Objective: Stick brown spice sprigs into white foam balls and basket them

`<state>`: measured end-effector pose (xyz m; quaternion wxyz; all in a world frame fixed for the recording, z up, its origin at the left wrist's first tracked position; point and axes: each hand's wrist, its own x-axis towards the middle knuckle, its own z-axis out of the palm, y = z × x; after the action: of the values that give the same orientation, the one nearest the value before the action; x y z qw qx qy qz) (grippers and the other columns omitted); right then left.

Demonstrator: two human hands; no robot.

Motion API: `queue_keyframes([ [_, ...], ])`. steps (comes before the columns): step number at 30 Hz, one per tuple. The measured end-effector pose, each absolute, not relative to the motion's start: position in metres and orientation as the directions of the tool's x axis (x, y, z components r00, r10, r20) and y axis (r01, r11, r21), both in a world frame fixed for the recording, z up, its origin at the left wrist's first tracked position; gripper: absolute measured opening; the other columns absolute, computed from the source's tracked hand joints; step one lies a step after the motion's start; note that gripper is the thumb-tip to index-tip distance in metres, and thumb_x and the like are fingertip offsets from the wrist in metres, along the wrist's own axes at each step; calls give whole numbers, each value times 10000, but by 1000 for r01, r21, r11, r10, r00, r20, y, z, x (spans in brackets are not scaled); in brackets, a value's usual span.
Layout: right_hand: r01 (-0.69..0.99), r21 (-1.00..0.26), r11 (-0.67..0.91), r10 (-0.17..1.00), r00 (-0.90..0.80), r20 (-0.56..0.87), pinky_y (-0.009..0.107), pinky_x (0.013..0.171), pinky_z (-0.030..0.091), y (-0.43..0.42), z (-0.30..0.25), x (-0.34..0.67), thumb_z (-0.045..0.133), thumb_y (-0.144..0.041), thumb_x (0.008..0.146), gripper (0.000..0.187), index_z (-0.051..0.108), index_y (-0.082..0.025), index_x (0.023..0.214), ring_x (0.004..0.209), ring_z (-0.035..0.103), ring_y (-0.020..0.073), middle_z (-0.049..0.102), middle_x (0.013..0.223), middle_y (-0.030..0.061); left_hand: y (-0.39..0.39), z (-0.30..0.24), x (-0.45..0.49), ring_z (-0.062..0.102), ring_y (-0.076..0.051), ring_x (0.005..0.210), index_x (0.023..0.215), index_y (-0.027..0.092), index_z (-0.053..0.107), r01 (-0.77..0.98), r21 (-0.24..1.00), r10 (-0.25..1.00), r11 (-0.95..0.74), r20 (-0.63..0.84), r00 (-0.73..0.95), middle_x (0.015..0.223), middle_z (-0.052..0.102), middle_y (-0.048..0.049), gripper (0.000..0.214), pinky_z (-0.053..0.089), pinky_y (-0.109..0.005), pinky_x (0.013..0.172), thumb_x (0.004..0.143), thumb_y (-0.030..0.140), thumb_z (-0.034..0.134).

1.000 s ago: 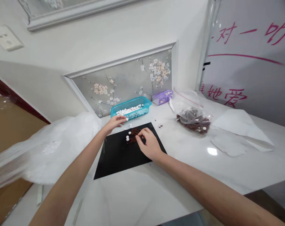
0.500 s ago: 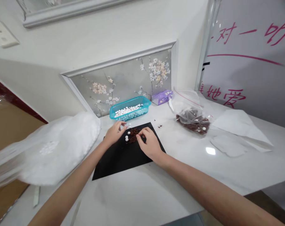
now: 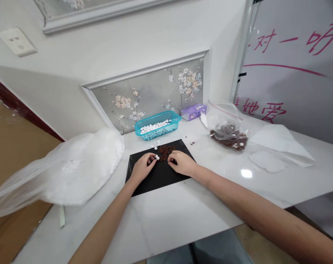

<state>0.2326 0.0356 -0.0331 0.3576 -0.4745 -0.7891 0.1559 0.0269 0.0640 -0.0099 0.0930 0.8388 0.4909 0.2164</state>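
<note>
On a black mat (image 3: 158,181) lies a loose pile of small reddish-brown pieces (image 3: 166,149). My left hand (image 3: 143,168) is at the pile's left side, its fingers curled in and closed on a small white ball (image 3: 157,157) at the tips. My right hand (image 3: 184,163) rests at the pile's lower right edge, thumb and fingers pinched together; what they hold, if anything, is hidden. Another white ball (image 3: 155,148) sits near the mat's far edge. Behind the mat a turquoise basket (image 3: 144,135) contains many white balls.
At left, a large clear bag (image 3: 84,168) of white balls overhangs the table's edge. A zip bag (image 3: 229,137) of brown pieces, white paper (image 3: 281,141) and a purple packet (image 3: 193,112) are right and behind. Stray brown pieces (image 3: 192,143) lie beside the mat.
My left hand has moved closer to the white balls beside the pile, and its fingers have closed. My right hand has drawn back to the pile's near edge. The view has shifted slightly.
</note>
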Motion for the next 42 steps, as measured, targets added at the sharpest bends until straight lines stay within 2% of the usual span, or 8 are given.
queue_keyframes([
  [4,603,-620,503,863,-309,400,222,623,427,36,-32,235,548,-57,730,145,662,-146,720,620,524,106,591,732,37,57,-11,28,557,-133,713,1159,266,535,802,301,850,-517,288,440,859,586,2,328,420,-239,627,850,329,446],
  [9,578,-669,466,884,-270,382,222,600,429,38,-32,236,571,-100,738,111,676,-132,755,572,504,93,604,739,43,54,-12,29,576,-144,789,1081,278,598,807,257,835,-532,315,451,917,547,-13,289,417,-225,612,865,370,428],
  [14,523,-708,474,880,-303,365,214,565,409,40,-32,240,576,-70,701,142,688,-143,747,505,452,69,606,708,19,52,-11,29,573,-132,790,1095,295,602,780,283,820,-558,331,467,960,539,-7,301,418,-220,635,862,392,437],
  [18,466,-752,466,884,-273,379,224,575,395,39,-32,241,563,-55,686,140,671,-143,678,519,433,67,556,692,9,51,-10,29,552,-110,685,978,279,653,738,387,831,-553,324,453,963,563,1,258,416,-233,631,837,405,477],
  [23,329,-855,401,914,-205,350,225,541,369,37,-31,238,601,-144,686,38,630,-147,661,513,412,62,523,675,-10,49,-11,33,569,-128,691,922,225,648,611,634,879,-474,304,367,966,640,-27,272,460,-258,651,781,434,547],
  [29,50,-974,223,955,-210,208,213,408,283,30,-29,230,538,-467,769,318,572,-153,813,399,343,57,407,500,-74,41,-16,49,644,-168,789,1037,146,608,357,899,951,-254,165,260,948,689,-93,438,522,-285,695,745,473,585],
  [36,-150,-984,99,960,-245,133,205,391,267,25,-23,230,594,-517,711,357,501,-173,716,388,299,38,349,499,-96,41,-15,51,650,-165,814,985,156,628,220,969,969,-115,61,239,952,694,-91,421,518,-282,742,695,461,651],
  [42,-179,-982,60,963,-250,104,212,387,264,25,-22,229,646,-447,677,313,529,-158,700,388,347,27,459,598,-64,39,-17,48,634,-136,733,1088,157,593,255,957,974,-135,81,211,954,680,-91,467,517,-267,689,745,474,567],
])
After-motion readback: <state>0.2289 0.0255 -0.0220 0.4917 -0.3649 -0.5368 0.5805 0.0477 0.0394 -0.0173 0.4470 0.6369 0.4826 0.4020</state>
